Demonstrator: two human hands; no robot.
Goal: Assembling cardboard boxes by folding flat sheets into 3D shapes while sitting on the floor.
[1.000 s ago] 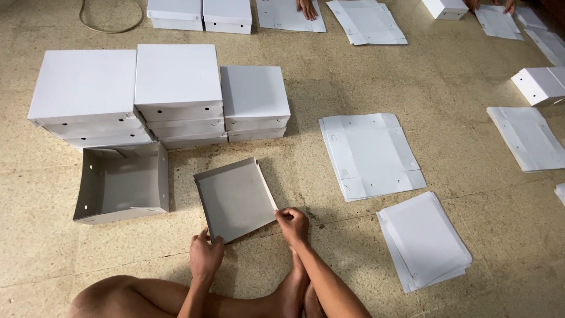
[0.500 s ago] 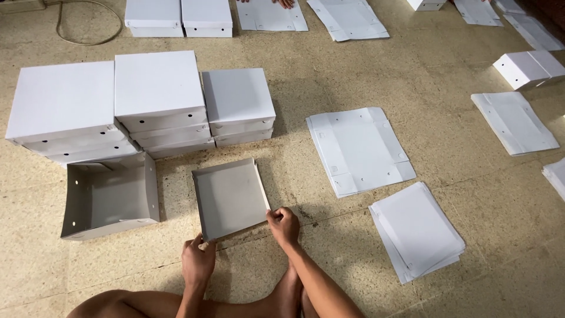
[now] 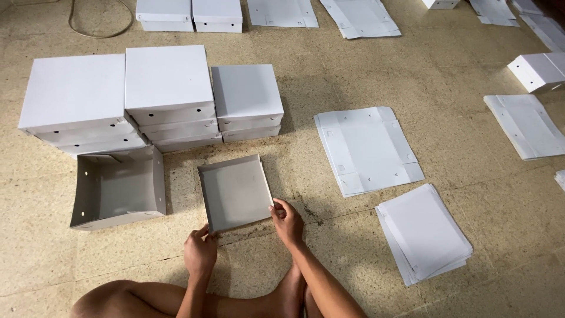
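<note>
the left hand (image 3: pixel 200 253) pinches the near left corner of a shallow grey cardboard tray (image 3: pixel 235 193), fingers curled on its edge. the right hand (image 3: pixel 288 222) grips the near right corner the same way, thumb on the rim. the tray lies open side up on the speckled stone floor (image 3: pixel 459 65), just in front of the seated person's bare knees.

to its left stands one deeper open box (image 3: pixel 118 188), tilted on its side. behind both sit three stacks of closed white boxes (image 3: pixel 168 79), side by side and touching. right of the tray lie two piles of flat white blanks: one unfolded sheet pile (image 3: pixel 368 150) and one nearer pile (image 3: pixel 424 232), apart from each other. two more closed boxes (image 3: pixel 188 13) sit at the far edge, with further blanks and boxes spread at the top and right.
</note>
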